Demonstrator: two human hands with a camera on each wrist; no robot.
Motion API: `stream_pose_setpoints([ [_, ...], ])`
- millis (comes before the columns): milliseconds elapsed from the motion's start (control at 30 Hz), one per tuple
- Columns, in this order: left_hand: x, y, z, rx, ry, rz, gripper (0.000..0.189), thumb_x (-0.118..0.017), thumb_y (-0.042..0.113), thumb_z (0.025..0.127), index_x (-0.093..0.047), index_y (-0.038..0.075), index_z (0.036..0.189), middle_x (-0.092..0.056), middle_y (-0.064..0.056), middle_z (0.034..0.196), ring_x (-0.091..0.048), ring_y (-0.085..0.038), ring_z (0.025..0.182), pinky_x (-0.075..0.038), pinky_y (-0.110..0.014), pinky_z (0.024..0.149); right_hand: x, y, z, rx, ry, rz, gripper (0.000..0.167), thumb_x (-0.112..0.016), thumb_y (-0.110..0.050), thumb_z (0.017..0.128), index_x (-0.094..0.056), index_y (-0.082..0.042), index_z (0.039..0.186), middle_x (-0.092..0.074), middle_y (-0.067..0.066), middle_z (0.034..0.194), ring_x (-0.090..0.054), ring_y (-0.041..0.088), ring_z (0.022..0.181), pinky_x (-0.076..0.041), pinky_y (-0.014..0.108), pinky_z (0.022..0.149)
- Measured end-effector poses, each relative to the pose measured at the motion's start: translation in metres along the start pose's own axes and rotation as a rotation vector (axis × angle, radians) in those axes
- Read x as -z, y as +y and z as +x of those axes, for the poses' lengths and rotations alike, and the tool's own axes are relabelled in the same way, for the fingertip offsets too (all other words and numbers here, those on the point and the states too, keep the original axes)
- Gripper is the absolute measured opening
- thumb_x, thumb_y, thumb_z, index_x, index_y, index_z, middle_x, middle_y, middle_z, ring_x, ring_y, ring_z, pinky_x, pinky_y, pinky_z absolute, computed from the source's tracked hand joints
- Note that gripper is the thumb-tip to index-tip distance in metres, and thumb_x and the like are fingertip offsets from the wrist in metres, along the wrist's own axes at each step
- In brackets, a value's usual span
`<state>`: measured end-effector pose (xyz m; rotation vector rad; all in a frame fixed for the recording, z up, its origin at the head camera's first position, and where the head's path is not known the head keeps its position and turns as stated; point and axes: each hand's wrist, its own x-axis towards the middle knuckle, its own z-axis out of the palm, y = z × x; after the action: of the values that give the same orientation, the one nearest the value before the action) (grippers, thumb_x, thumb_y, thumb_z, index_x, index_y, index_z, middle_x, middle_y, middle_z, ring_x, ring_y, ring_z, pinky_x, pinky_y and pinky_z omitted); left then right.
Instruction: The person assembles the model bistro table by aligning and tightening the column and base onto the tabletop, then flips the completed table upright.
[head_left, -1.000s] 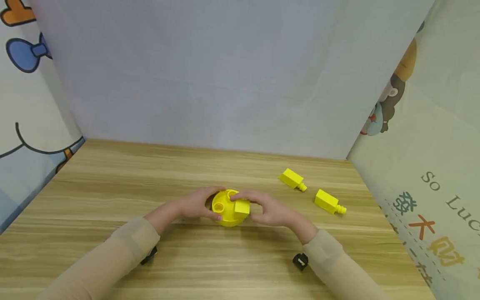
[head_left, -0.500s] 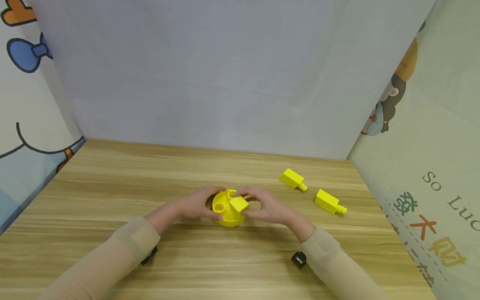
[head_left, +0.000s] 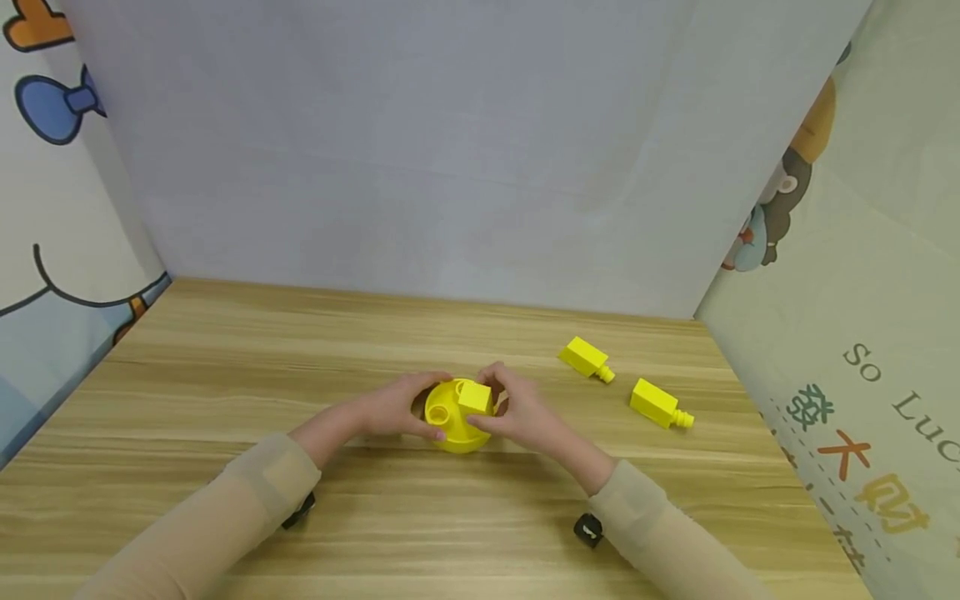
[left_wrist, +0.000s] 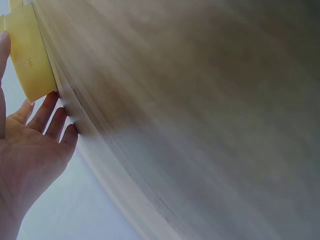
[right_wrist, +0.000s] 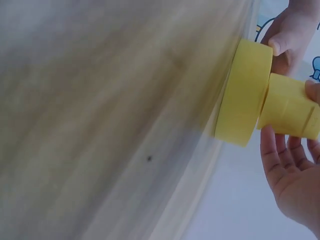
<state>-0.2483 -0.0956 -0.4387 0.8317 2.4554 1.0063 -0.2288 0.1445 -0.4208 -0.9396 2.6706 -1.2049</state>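
Observation:
A round yellow base point(head_left: 452, 438) with raised round sockets sits on the table in the head view. My left hand point(head_left: 392, 408) holds its left side, thumb near and fingers behind; the left wrist view has the base's side wall point(left_wrist: 31, 55) against the fingers. On the base's right part stands a yellow square-sided block point(head_left: 476, 397), upright, its lower end hidden. Thumb and fingers of my right hand point(head_left: 523, 414) pinch this block. From the right wrist, the block point(right_wrist: 287, 106) rises from the base's face, with only a thin gap line between them.
Two similar yellow blocks with threaded necks, a farther one point(head_left: 584, 357) and a nearer one point(head_left: 654, 403), lie on the table to the right of my hands. A pale cloth point(head_left: 450, 167) stands along the table's back edge, with printed cloths at both sides.
My right hand has turned and shifted slightly left, its fingers regripping round the block. The block has rotated and moved a little toward the back left. My left hand keeps its place.

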Motion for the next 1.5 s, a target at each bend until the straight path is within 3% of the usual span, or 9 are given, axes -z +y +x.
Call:
stream_pose_setpoints([
  [233,0.000,0.000,0.000,0.007,0.001,0.013,0.088,-0.077,0.038,0.077,-0.031,0.006,0.146,-0.041,-0.011,0.145,-0.041,-0.025,0.130,-0.033,-0.045,0.109,-0.003,-0.005,0.000,-0.063,0.038,0.006,0.041,-0.078,-0.018,0.078,-0.049,-0.010,0.107,-0.057,0.002,0.095,-0.052,0.014,0.082,-0.048,0.021,0.062],
  [433,0.001,0.001,0.000,0.010,-0.001,0.023,0.089,-0.077,0.040,0.077,-0.032,0.007,0.146,-0.040,-0.011,0.145,-0.040,-0.026,0.131,-0.031,-0.046,0.109,0.000,-0.004,-0.002,-0.069,0.004,0.029,0.062,-0.080,-0.027,0.076,-0.045,-0.009,0.125,-0.055,0.005,0.112,-0.052,0.016,0.091,-0.050,0.029,0.068],
  [567,0.002,0.001,-0.001,0.010,-0.002,0.025,0.089,-0.077,0.041,0.077,-0.032,0.006,0.145,-0.040,-0.012,0.146,-0.040,-0.027,0.132,-0.030,-0.047,0.110,0.006,-0.001,-0.002,-0.002,-0.051,0.048,0.072,-0.077,-0.028,0.079,-0.039,-0.013,0.138,-0.051,0.007,0.129,-0.050,0.019,0.108,-0.051,0.038,0.084],
  [667,0.002,0.000,-0.001,0.006,-0.003,0.021,0.089,-0.076,0.040,0.077,-0.031,0.005,0.146,-0.039,-0.012,0.146,-0.039,-0.027,0.132,-0.031,-0.048,0.109,0.009,0.000,-0.002,0.076,-0.114,0.050,0.068,-0.071,-0.024,0.084,-0.037,-0.014,0.142,-0.045,0.006,0.140,-0.045,0.022,0.124,-0.046,0.041,0.096],
  [800,0.002,0.000,-0.001,-0.012,-0.003,0.016,0.089,-0.076,0.039,0.078,-0.031,0.004,0.146,-0.039,-0.014,0.145,-0.039,-0.028,0.132,-0.031,-0.048,0.109,0.011,0.001,-0.001,0.153,-0.173,0.041,0.060,-0.062,-0.014,0.088,-0.038,-0.012,0.144,-0.038,0.005,0.147,-0.038,0.024,0.133,-0.041,0.044,0.102],
  [1100,0.002,0.001,-0.002,-0.018,-0.004,0.014,0.088,-0.077,0.037,0.078,-0.031,0.004,0.145,-0.041,-0.013,0.144,-0.041,-0.027,0.130,-0.032,-0.047,0.108,0.011,0.004,0.004,0.185,-0.171,0.078,0.053,-0.057,-0.009,0.090,-0.042,-0.007,0.141,-0.044,0.007,0.143,-0.043,0.024,0.129,-0.042,0.046,0.101],
  [1500,0.000,0.001,0.000,0.010,-0.002,0.030,0.088,-0.076,0.039,0.078,-0.031,0.005,0.146,-0.041,-0.012,0.144,-0.042,-0.025,0.129,-0.033,-0.045,0.108,0.008,0.007,0.003,0.076,-0.059,0.085,0.051,-0.066,-0.020,0.089,-0.047,-0.007,0.135,-0.051,0.009,0.123,-0.052,0.024,0.109,-0.049,0.042,0.092],
])
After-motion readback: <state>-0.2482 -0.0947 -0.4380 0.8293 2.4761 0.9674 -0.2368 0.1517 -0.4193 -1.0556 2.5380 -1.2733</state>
